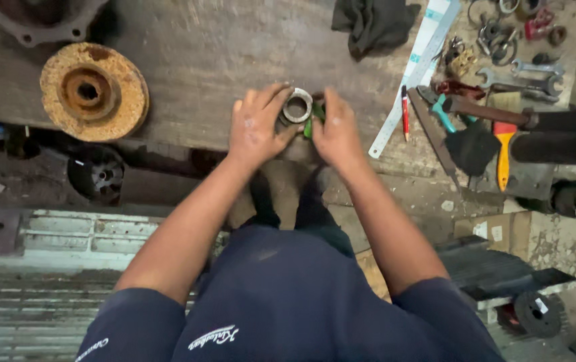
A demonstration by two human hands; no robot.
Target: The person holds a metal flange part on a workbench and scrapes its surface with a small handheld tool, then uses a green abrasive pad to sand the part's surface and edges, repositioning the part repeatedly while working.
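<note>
Workbench, two hands, one metal ring

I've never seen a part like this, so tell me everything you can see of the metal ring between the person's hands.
The ring is a short, thick-walled band of dull grey metal with a round open bore facing up. It sits at the near edge of the worn bench. The left hand cups its left side, and the right hand presses in from the right with something green against it. Its underside is hidden.
</note>
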